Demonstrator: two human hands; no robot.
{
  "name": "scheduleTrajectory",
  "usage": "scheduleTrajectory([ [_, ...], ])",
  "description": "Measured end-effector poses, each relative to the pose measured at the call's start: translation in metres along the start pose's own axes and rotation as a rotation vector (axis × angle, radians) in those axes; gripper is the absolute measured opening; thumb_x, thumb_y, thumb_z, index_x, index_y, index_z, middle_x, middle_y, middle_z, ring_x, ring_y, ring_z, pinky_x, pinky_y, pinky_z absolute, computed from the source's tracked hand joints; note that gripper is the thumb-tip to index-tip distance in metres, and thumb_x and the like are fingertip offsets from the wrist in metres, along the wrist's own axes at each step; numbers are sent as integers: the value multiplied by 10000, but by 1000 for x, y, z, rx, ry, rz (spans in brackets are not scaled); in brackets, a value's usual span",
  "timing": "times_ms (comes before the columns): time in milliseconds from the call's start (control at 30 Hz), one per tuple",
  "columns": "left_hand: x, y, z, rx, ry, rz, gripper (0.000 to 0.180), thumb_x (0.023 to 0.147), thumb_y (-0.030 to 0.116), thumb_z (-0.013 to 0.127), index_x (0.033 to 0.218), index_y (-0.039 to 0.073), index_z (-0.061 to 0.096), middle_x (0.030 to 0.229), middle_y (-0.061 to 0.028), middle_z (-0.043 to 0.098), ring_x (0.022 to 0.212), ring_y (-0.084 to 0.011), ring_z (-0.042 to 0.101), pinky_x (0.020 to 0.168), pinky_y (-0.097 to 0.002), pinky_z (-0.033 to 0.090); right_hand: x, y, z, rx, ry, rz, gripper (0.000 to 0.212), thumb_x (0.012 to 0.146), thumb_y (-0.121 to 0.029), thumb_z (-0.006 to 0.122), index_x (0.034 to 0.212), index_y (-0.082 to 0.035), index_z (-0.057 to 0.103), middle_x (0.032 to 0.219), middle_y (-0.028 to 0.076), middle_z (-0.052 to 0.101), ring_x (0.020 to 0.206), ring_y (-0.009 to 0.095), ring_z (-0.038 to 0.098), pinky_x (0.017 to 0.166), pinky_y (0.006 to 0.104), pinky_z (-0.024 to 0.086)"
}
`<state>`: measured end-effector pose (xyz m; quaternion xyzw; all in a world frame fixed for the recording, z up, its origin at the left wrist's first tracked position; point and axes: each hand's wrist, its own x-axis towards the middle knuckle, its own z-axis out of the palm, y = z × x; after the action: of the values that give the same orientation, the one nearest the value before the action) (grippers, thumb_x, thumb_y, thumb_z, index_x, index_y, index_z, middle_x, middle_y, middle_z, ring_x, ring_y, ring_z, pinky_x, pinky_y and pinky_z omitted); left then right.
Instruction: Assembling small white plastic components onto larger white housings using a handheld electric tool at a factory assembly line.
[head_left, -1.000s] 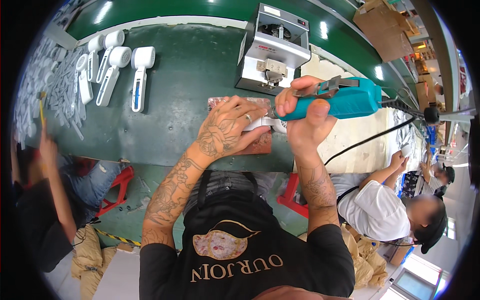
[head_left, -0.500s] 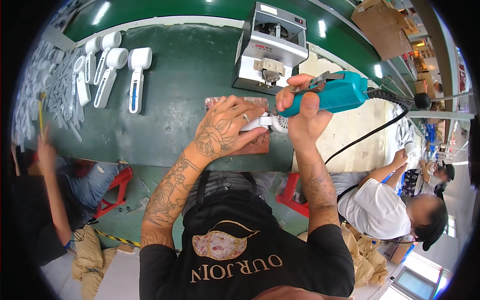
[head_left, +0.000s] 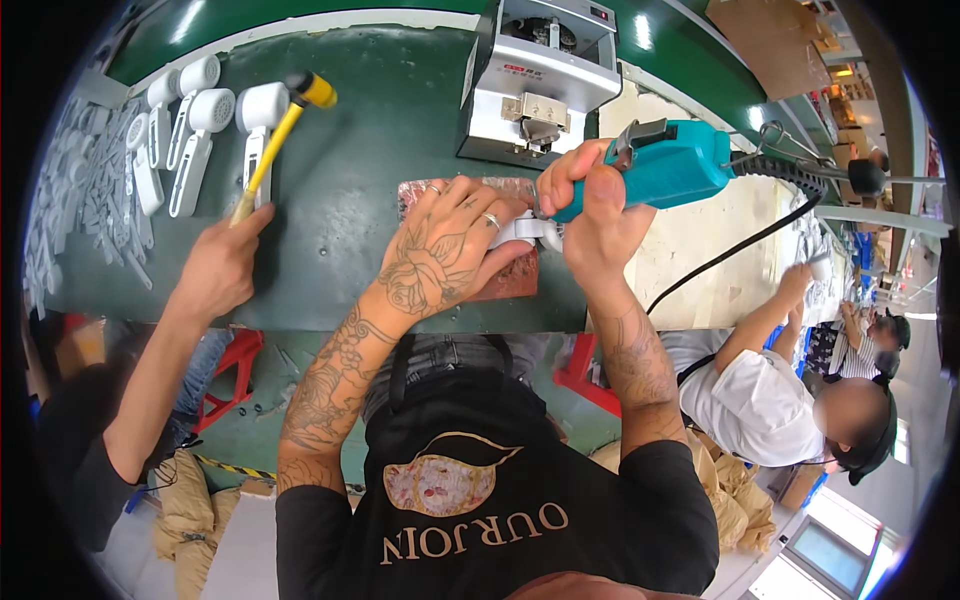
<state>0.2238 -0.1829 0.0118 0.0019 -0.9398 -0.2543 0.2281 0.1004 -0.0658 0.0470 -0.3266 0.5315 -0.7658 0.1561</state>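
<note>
The white device [head_left: 520,232] lay on a reddish board [head_left: 515,285] on the bench [head_left: 330,265], between the person's 2 hands and mostly covered by the left hand [head_left: 437,240]. It looked like a light, stiff piece of smooth plastic that could have slid on the board if held loosely. The thick handle seemed the safest place to grip, pressed down flat; the round head and narrow neck looked easier to crack or twist.

The fingers of the left hand were bent close together over the handle, with the thumb along its near side, so the gap between them was narrow and filled by the device. How tightly they squeezed could not be told, since the palm hid the contact.

The right hand [head_left: 605,215] was wrapped around the front of a teal driver [head_left: 680,172], its fingers closed on the casing and its thumb on top. The driver's nose pointed at the device's neck; whether it touched was hidden.

Beyond the board stood a metal machine [head_left: 540,80]. To the left, a co-worker's hand [head_left: 222,265] gripped a yellow-handled hammer [head_left: 268,160] near 5 similar white units [head_left: 194,168].
</note>
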Motion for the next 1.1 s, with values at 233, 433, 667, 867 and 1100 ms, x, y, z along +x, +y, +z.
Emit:
scheduleTrajectory([
  [233, -1, 0, -5, -26, -39, -21, 386, 904, 364, 682, 1173, 87, 666, 1057, -85, 647, 1024, -273, 576, 921, -434, 461, 6, -8, 5, -71, 1, 76, 464, 961, -428, 685, 996, 16, 559, 706, 72, 537, 612, 193, 542, 581, 336, 465],
  [433, -8, 0, -3, -50, -29, -27, 334, 929, 308, 631, 1196, 113, 678, 1073, -91, 642, 1035, -286, 570, 944, -466, 462, 49, -6, 13, -23, 105, -254, 381, 985, -302, 685, 1069, 59, 599, 715, 44, 598, 637, 140, 593, 586, 282, 478],
  [667, -2, 2, -8, -84, -29, -19, 299, 925, 257, 608, 1171, 110, 691, 1093, -90, 649, 1034, -291, 570, 937, -465, 466, 61, 10, 8, -99, 8, -242, 369, 1007, -339, 649, 975, 19, 566, 708, 71, 563, 622, 184, 556, 596, 336, 487],
  [867, -5, -3, -5, -86, 9, -19, 323, 925, 252, 609, 1203, 106, 682, 1095, -81, 646, 1032, -285, 571, 935, -457, 463, 46, -2, 15, -39, 72, -88, 302, 1005, -271, 643, 988, 27, 598, 692, 51, 581, 601, 129, 560, 559, 283, 463],
  [1100, -1, 0, -4, -95, 46, -24, 294, 844, 211, 681, 1116, 102, 707, 1051, -72, 643, 998, -287, 578, 874, -439, 470, -8, -37, 5, -98, 21, 0, 602, 935, -537, 679, 1053, 43, 568, 685, 72, 525, 587, 178, 516, 578, 339, 445],
])
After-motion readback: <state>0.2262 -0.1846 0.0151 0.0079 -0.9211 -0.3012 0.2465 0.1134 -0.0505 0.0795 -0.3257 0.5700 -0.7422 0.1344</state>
